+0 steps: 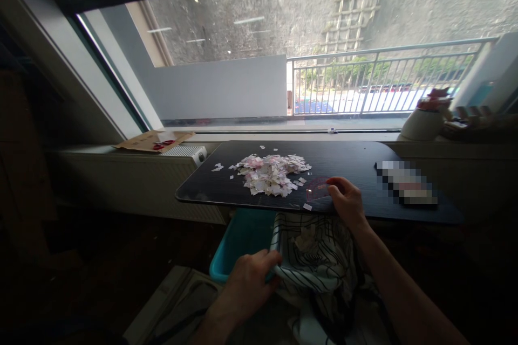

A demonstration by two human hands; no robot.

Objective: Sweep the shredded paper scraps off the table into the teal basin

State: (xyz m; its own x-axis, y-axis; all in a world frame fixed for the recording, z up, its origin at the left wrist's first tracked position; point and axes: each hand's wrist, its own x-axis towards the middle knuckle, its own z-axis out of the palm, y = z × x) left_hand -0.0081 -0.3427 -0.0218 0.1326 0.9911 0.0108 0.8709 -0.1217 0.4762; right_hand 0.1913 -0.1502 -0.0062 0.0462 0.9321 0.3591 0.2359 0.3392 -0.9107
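Note:
In the head view my right hand [348, 199] is at the table's near edge, thumb and fingers closed on a clear protractor [318, 190] with pinkish markings. The protractor lies low over the dark tabletop, just right of a heap of torn paper scraps [269, 175]. One loose scrap [307, 207] is by the near edge. Below the table my left hand [254, 275] grips the rim of a white cloth bag [329, 276] with black stripes. The bag hangs open beneath the edge, and a few paper pieces [305, 238] show inside it.
A turquoise tub [218, 264] stands left of the bag, under the dark table [348, 153]. A pixelated flat object [407, 183] lies on the table's right. Red-handled scissors [164, 145] rest on a brown envelope [141, 141] on the sill. A white pot [423, 123] stands at right.

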